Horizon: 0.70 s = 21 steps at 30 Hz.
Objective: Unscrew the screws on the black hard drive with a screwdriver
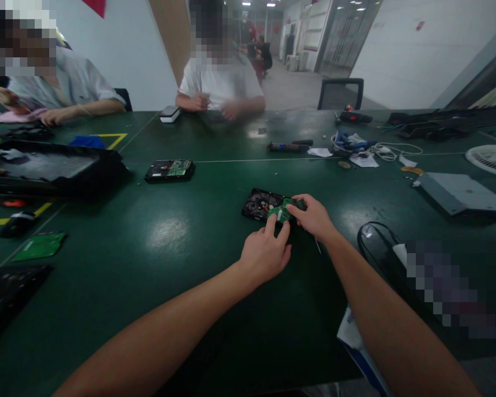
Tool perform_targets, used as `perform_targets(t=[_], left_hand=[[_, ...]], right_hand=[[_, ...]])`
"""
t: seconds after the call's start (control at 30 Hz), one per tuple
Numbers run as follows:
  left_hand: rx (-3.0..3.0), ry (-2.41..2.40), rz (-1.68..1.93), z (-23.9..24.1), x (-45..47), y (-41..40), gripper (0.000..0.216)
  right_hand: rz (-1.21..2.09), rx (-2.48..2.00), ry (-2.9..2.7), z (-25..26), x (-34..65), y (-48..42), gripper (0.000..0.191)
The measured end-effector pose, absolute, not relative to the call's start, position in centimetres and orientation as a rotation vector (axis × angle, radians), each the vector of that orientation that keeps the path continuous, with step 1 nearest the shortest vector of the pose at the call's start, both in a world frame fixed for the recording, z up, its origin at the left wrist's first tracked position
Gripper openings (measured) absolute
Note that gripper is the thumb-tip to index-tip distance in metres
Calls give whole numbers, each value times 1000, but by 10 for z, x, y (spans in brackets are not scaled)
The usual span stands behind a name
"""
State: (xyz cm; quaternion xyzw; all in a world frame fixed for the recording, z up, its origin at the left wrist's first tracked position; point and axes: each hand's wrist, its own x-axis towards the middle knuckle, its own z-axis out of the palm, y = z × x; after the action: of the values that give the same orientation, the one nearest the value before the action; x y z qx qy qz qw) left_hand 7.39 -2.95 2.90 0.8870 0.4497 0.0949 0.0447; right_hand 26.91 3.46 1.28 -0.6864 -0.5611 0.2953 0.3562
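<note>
Black rectangular metal hard drive point(259, 205) at centre, apparently mid-work.
Left to right: separate flat green circuit board point(40, 246), near left; left hand point(267, 251), fingers spread, touching the drive's small green circuit board point(279, 213), present, whether loosened cannot be told; right hand point(313, 218), thumb and fingertips closed about the drive's right end.

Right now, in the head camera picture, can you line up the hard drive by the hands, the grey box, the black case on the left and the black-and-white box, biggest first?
1. Black case
2. Grey box
3. Hard drive, partly covered
4. Black-and-white box, though it's farther away
</note>
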Motion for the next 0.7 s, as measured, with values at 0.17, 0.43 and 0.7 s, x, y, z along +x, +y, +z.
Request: perform_targets(t=[0.17, 0.43, 0.7], left_hand=[[2721, 1398, 270, 29, 76, -31, 59], [2730, 1406, 246, 29, 77, -31, 62], [2719, 1435, 254, 25, 76, -31, 66]], right_hand=[[741, -1748, -1474, 11, 271, 37, 44], [664, -1781, -1502, 8, 272, 37, 48], [723, -1743, -1475, 5, 273, 38, 44]])
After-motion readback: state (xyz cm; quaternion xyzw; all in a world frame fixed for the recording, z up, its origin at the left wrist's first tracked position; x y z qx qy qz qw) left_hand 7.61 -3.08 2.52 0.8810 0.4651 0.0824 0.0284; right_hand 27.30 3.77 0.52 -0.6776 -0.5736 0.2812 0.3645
